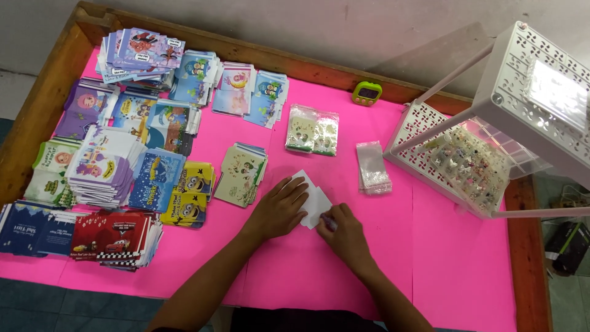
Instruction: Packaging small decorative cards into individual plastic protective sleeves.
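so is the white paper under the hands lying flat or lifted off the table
Lying flat. The white paper rests on the pink table, the left hand pressing on it and the right hand at its edge.

bright, even light; glare on white rack top [556, 92]; soft shadows; slight edge distortion.

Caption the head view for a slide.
Both hands, left and right, press a white envelope on a pink table.
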